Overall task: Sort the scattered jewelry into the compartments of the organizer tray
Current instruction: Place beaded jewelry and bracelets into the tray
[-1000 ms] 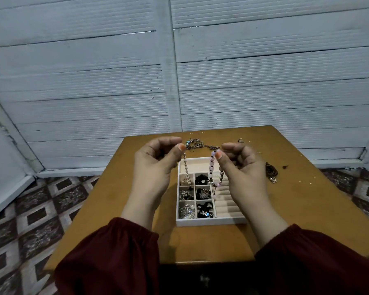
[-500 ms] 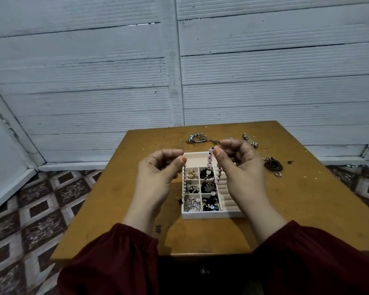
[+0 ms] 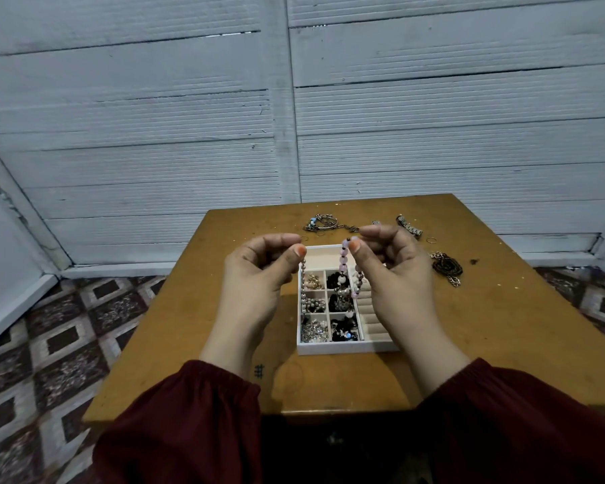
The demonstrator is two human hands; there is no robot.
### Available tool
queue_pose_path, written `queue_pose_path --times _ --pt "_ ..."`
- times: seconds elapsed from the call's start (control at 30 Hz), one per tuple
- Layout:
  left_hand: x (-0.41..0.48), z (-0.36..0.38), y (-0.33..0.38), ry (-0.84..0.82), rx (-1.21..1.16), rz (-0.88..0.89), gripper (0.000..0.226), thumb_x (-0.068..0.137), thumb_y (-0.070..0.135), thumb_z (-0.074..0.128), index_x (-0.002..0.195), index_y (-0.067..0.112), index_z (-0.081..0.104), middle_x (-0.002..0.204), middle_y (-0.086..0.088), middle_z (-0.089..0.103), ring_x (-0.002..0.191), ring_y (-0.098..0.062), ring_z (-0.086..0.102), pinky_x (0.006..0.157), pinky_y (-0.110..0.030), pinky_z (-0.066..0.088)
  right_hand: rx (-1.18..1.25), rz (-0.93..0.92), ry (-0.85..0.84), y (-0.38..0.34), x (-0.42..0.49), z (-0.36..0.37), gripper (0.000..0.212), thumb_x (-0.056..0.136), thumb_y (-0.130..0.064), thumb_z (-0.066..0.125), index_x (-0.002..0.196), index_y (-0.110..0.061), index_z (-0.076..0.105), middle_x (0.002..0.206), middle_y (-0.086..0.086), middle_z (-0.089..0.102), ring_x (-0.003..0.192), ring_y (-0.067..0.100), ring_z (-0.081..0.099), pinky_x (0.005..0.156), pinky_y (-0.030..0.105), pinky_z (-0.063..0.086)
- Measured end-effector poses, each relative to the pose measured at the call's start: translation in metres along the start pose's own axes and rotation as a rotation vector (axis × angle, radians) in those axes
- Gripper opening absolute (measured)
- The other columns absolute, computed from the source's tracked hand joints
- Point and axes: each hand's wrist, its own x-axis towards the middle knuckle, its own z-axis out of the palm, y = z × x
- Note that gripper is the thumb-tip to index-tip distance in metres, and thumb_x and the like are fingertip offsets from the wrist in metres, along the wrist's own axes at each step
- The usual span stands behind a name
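1. Head view: the person's left hand (image 3: 259,277) and right hand (image 3: 395,274) are lifted over the white organizer tray (image 3: 346,347), each pinching with thumb and forefinger.
2. The right hand pinches a pink bead strand (image 3: 343,260) that hangs over the middle compartments. The left pinches a thinner bead line (image 3: 304,284) hanging at the tray's left wall. I cannot tell if both are one piece.
3. The right hand hides part of the tray's ring-roll section.
4. Six small square compartments, two by three, all hold jewelry.
5. On the wooden table (image 3: 503,344), four loose pieces are plain: a tangled bracelet heap (image 3: 320,223), a flat link bracelet (image 3: 409,226) and a thin ring (image 3: 432,240) near the far edge, and a dark chain pile (image 3: 446,269) to the right of the tray.
6. Bare wood lies open left, right and in front of the tray.
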Motion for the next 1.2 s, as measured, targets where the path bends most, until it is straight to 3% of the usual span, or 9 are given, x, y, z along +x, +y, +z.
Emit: queue_pose_path --times 0.6,0.93,1.07,1.2 --pt "-0.006 -0.001 -0.018 -0.034 0.021 -0.095 0.011 0.081 0.001 0.068 0.086 0.01 0.069 0.062 0.01 0.064 0.056 0.002 0.055 0.054 -0.012 0.045 -0.025 -0.021 0.003 0.002 -0.001 -0.002 0.017 0.082 -0.005 0.07 0.09 -0.018 0.062 0.085 0.003 0.066 0.075 0.005 0.06 0.065 0.017 0.05" --pt "-0.011 0.002 -0.026 -0.123 0.16 -0.15 0.01 0.081 0.0 0.069 0.091 0.001 0.069 0.074 -0.001 0.066 0.055 0.006 0.055 0.051 -0.007 0.042 -0.014 -0.011 0.009 0.003 -0.001 -0.003 0.016 0.082 -0.009 0.071 0.091 -0.018 0.062 0.087 0.007 0.067 0.075 0.006 0.061 0.063 0.018 0.05" --pt "-0.014 0.003 -0.03 -0.107 0.13 -0.18 0.01 0.081 -0.004 0.068 0.09 -0.001 0.068 0.079 -0.009 0.066 0.069 -0.009 0.059 0.061 -0.012 0.051 -0.015 -0.016 0.006 0.004 -0.001 -0.003 0.016 0.08 -0.011 0.072 0.091 -0.019 0.063 0.089 0.008 0.067 0.078 0.009 0.061 0.067 0.02 0.05" --pt "-0.018 0.003 -0.036 -0.126 0.18 -0.205 0.012 0.082 -0.007 0.066 0.093 -0.004 0.065 0.078 -0.015 0.061 0.069 -0.016 0.058 0.059 -0.012 0.051 -0.016 -0.019 0.006 0.004 -0.002 -0.003 0.016 0.081 -0.011 0.072 0.091 -0.019 0.062 0.087 0.006 0.066 0.077 0.008 0.06 0.065 0.02 0.051"
